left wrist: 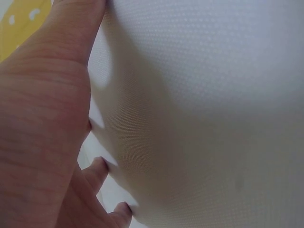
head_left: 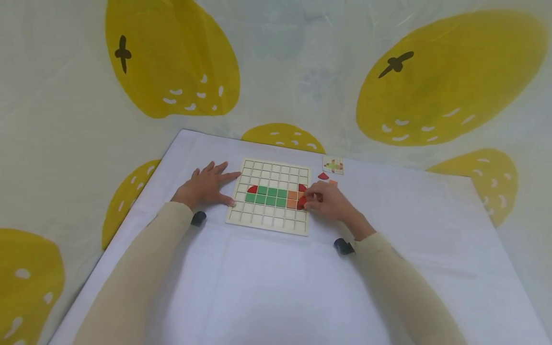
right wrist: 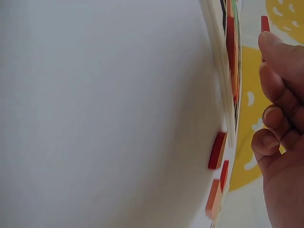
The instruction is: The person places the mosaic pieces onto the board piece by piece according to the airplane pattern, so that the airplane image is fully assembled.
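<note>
A cream gridded board (head_left: 267,221) lies on the white table. Green square tiles (head_left: 271,192) form two rows across it, with orange square tiles (head_left: 292,198) at their right end. A red rounded piece (head_left: 252,189) sits at the rows' upper left; another red piece (head_left: 303,187) is at the right. My left hand (head_left: 202,188) lies spread, forefinger and thumb touching the board's left edge. Over the board's right side, my right hand (head_left: 329,199) pinches a small red piece (right wrist: 265,23) between thumb and finger. Its fingers partly hide the tiles there.
Beyond the right hand, a loose red fan-shaped piece (head_left: 323,176) and an orange piece (head_left: 333,182) lie near a small pattern card (head_left: 333,165). Behind the table's far edge hangs a white cloth with yellow fruit prints (head_left: 172,57).
</note>
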Available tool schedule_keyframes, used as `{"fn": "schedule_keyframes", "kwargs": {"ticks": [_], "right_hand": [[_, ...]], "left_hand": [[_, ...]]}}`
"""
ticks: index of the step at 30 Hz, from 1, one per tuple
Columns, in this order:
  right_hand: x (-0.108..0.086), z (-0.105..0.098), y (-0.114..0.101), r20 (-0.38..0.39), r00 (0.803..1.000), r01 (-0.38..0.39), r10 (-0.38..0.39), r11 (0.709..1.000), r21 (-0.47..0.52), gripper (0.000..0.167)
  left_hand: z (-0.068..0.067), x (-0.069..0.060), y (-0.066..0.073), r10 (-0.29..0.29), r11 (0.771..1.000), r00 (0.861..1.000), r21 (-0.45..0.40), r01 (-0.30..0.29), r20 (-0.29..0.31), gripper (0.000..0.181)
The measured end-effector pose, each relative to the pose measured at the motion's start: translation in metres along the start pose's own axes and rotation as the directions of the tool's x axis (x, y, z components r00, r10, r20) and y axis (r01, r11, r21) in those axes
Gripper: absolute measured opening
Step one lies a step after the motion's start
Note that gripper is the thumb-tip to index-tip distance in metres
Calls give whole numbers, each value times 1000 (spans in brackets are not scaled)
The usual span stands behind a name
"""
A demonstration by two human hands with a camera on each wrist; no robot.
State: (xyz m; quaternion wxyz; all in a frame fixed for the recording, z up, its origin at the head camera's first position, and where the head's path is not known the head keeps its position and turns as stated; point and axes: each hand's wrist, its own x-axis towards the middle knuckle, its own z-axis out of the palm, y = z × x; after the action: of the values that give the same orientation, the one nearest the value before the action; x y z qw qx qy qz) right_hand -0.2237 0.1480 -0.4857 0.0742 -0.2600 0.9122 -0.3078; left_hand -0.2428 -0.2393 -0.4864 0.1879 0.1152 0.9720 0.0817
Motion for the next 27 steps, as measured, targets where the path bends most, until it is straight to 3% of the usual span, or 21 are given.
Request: {"fn": "schedule_keyframes", "kwargs": {"ticks": [8,27], "right_hand": [[16,11,-19,27,996,-84,84,996,-1,24],[53,44,-53,58,998,11,-14,999,50,20]], "left_hand": [[0,-1,1,4,1000,1000,-4,-4,0,103],[1,2,0,-8,1000,1000,17,8,8,104]]}}
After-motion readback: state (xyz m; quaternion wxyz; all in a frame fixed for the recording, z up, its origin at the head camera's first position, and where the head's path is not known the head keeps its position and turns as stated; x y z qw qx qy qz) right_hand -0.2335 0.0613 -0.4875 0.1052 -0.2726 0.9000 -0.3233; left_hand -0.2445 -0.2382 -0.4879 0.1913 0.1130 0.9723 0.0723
